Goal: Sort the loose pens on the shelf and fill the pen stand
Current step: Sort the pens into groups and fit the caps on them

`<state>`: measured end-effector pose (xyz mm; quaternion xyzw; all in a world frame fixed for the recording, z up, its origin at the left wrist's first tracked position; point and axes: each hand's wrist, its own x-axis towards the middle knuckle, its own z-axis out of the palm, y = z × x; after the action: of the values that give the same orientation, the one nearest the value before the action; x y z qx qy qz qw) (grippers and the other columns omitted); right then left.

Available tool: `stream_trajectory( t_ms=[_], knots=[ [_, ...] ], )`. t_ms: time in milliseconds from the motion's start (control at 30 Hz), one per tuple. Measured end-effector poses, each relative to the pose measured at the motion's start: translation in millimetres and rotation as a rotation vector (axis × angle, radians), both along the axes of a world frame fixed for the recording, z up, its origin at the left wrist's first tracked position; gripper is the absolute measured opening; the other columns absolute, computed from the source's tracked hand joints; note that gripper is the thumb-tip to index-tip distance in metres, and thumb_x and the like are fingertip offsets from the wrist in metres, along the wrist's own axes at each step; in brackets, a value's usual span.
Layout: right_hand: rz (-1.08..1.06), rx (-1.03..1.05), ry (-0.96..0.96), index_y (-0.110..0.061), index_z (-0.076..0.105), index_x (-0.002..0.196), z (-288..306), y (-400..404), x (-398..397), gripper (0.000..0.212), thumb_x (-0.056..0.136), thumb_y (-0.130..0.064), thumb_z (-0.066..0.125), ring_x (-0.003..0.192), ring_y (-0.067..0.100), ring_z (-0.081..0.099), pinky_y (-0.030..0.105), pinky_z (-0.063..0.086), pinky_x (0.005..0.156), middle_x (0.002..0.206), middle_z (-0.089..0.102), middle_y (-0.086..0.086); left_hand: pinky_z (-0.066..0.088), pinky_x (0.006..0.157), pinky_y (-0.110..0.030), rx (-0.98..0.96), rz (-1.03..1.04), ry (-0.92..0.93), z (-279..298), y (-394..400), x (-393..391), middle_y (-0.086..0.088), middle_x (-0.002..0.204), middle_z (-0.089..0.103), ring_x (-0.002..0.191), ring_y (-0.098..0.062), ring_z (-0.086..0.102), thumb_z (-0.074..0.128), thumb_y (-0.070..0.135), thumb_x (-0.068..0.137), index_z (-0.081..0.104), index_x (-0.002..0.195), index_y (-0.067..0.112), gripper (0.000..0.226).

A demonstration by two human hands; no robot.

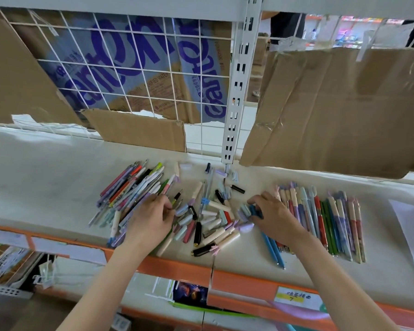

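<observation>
The white shelf runs across the middle of the frame, bounded below by an orange front rail. On it the pens lie in three groups. Left of centre is a dense heap of mixed pens, fanned at an angle and not yet ordered. At centre is a scatter of short caps and stubby pens, pointing every way. Right of centre a row of pens lies parallel, side by side, which reads as the sorted lot, kept aligned so it can be gathered in one grasp.

The left hand rests at the lower right edge of the mixed heap, fingers curled towards a thin dark pen; whether it actually pinches that pen cannot be told. The right hand sits between the scatter and the sorted row, fingertips bent around a dark blue piece, apparently pinching it for transfer.

No pen stand is visible anywhere in frame. Judged from the layout, sorting is in progress and filling has not begun.

Torn cardboard hangs against the wire grid behind the shelf.
</observation>
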<state>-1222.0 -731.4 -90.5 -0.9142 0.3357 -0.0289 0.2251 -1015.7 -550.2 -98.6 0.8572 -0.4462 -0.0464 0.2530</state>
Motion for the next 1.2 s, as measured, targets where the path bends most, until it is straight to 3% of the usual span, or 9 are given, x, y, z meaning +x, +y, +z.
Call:
stream_trajectory(
  t_ms=[100,300,367,500,667,833,1000,1100,1200],
  knots=[
    [-0.073,-0.066,0.089,-0.011,0.050,0.122,-1,-4,1,0.030,0.093,-0.013,0.047,0.109,0.027,0.048,0.036,0.044,0.090,0.125,0.044,0.008,0.048,0.071,-0.037,-0.001,-0.008,0.019,-3,1,0,-0.002,0.091,0.057,0.083,-0.020,0.057,0.061,0.016,0.087,0.058,0.090,0.012,0.007],
    [-0.090,-0.138,0.215,-0.007,0.049,0.125,4,-9,5,0.039,0.088,0.005,0.043,0.130,0.029,0.034,0.031,0.037,0.099,0.131,0.040,0.011,0.045,0.063,-0.034,-0.064,0.076,-0.055,-4,12,10,-0.006,0.086,0.057,0.076,-0.025,0.057,0.063,0.005,0.082,0.059,0.083,0.008,0.005],
    [-0.077,-0.134,0.138,-0.007,0.051,0.122,2,-7,10,0.041,0.086,0.008,0.042,0.119,0.026,0.038,0.027,0.036,0.095,0.124,0.045,0.010,0.047,0.066,-0.039,-0.068,0.128,-0.084,-4,15,17,-0.010,0.089,0.057,0.080,-0.028,0.056,0.064,0.005,0.082,0.058,0.084,0.007,0.006],
    [-0.091,-0.117,-0.088,-0.006,0.062,0.108,-1,-2,20,0.027,0.088,0.001,0.046,0.081,0.015,0.041,0.020,0.029,0.068,0.109,0.056,0.010,0.045,0.076,-0.040,-0.046,0.160,-0.117,-4,12,26,-0.011,0.094,0.056,0.092,-0.032,0.053,0.064,0.016,0.084,0.060,0.089,0.007,0.011],
    [-0.051,-0.105,-0.269,0.000,0.068,0.090,7,6,25,0.014,0.083,0.004,0.057,0.069,0.017,0.052,0.001,0.034,0.069,0.088,0.061,0.008,0.043,0.077,-0.038,0.043,0.111,-0.165,-2,0,25,-0.012,0.100,0.053,0.103,-0.033,0.051,0.059,0.031,0.089,0.057,0.098,0.008,0.025],
    [0.038,0.134,-0.293,-0.006,0.068,0.088,12,16,30,0.013,0.085,0.002,0.059,0.064,0.000,0.053,0.005,0.042,0.059,0.084,0.055,-0.003,0.042,0.072,-0.035,0.104,0.088,-0.188,0,-10,27,-0.013,0.103,0.051,0.091,-0.031,0.054,0.055,0.033,0.092,0.055,0.102,0.006,0.028],
    [0.212,0.198,-0.189,-0.018,0.069,0.086,13,16,26,0.010,0.083,-0.008,0.067,0.070,-0.004,0.052,0.008,0.040,0.067,0.084,0.052,-0.010,0.042,0.072,-0.037,0.074,0.093,-0.161,-1,-10,25,-0.014,0.099,0.052,0.088,-0.032,0.054,0.049,0.029,0.095,0.056,0.097,0.003,0.027],
    [0.288,0.214,-0.087,-0.019,0.069,0.091,7,20,23,0.009,0.083,-0.014,0.068,0.078,0.000,0.051,0.006,0.039,0.070,0.093,0.050,-0.006,0.037,0.065,-0.035,-0.071,0.048,-0.081,4,-7,17,-0.013,0.088,0.054,0.082,-0.031,0.051,0.052,0.020,0.093,0.051,0.089,0.002,0.018],
    [0.281,0.209,-0.141,-0.018,0.066,0.091,8,21,19,0.010,0.083,-0.013,0.068,0.081,-0.007,0.050,0.007,0.040,0.074,0.094,0.047,-0.006,0.033,0.054,-0.027,-0.134,0.002,0.089,12,-2,4,-0.005,0.076,0.055,0.067,-0.020,0.051,0.049,0.021,0.095,0.047,0.091,0.008,0.015]
  ],
)
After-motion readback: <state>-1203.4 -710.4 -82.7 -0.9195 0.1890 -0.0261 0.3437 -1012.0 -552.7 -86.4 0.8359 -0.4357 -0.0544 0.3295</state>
